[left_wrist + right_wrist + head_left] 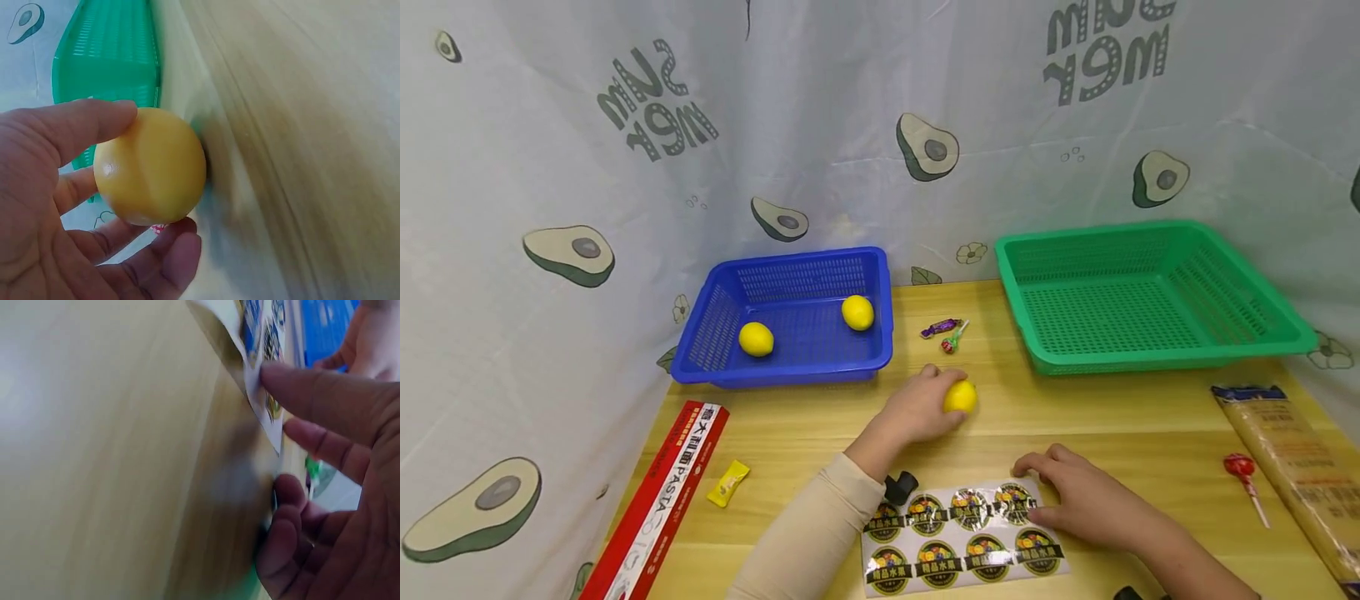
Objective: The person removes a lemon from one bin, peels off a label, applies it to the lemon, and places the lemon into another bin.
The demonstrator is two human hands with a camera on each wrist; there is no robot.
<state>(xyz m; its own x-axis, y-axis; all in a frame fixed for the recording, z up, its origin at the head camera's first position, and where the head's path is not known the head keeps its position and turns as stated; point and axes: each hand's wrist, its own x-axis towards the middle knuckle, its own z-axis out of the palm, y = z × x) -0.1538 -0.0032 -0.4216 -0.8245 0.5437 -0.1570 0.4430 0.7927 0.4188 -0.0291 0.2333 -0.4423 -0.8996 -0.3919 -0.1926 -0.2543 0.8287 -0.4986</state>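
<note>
My left hand (925, 406) grips a yellow lemon (960, 397) just above the wooden table (820, 433), in front of the blue basket (790, 367). The left wrist view shows the thumb and fingers curled round the lemon (150, 165). My right hand (1075, 496) lies on the upper right corner of a sticker sheet (955, 542) near the front edge. In the right wrist view the thumb (312, 394) and a finger pinch the lifted edge of the sticker sheet (259, 337).
The blue basket holds two lemons (756, 339) (857, 312). A green basket (1142, 350) stands at the back right. Wrapped candies (946, 332) lie between the baskets. A red pasta box (662, 500) and a yellow candy (727, 483) lie left; a lollipop (1242, 468) and a pasta bag (1292, 467) lie right.
</note>
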